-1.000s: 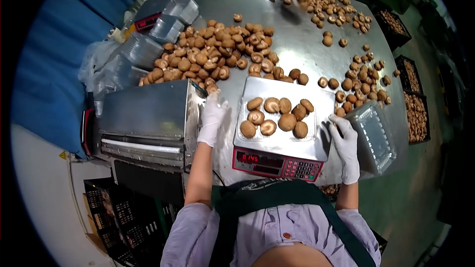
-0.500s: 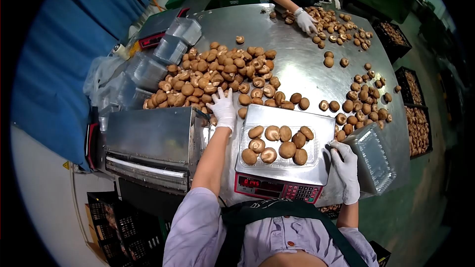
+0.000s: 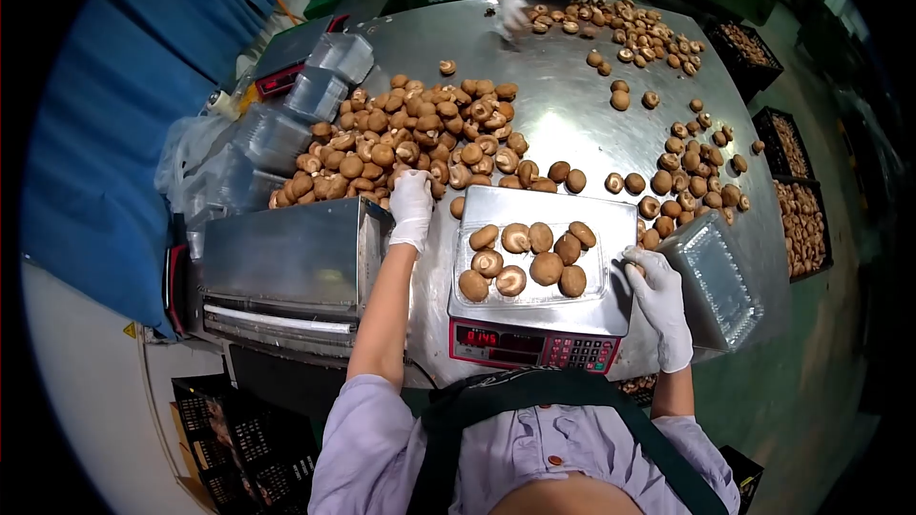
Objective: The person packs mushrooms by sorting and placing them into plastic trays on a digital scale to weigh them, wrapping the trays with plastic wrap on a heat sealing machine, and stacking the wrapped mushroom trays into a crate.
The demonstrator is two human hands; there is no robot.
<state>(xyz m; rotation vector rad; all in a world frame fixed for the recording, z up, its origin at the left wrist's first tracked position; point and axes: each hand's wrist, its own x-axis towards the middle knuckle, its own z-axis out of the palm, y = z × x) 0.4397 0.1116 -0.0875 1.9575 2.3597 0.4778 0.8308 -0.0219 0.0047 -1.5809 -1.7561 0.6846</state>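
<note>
Several brown mushrooms lie in a clear tray (image 3: 594, 288) on the silver scale (image 3: 489, 198), whose red display reads about 0145. My left hand (image 3: 411, 210), gloved in white, is at the near edge of the large mushroom pile (image 3: 389, 133), its fingers curled; what they hold, if anything, is hidden. At the scale's right edge is my right hand (image 3: 660, 298), also gloved, with thumb and fingers drawn together around something brownish, too small to name. A stack of clear trays (image 3: 711, 277) stands just right of it.
Left of the scale is a metal machine (image 3: 281, 253), with clear trays (image 3: 272, 138) behind it. Across the metal table (image 3: 429, 29), a person's gloved hands (image 3: 512, 12) are among more mushrooms. Loose mushrooms (image 3: 701, 172) lie at right; crates (image 3: 801, 229) stand beyond.
My left hand's spread fingers have curled at the pile. My right hand has stayed beside the scale. The other person's hands have shifted left over the far mushrooms.
</note>
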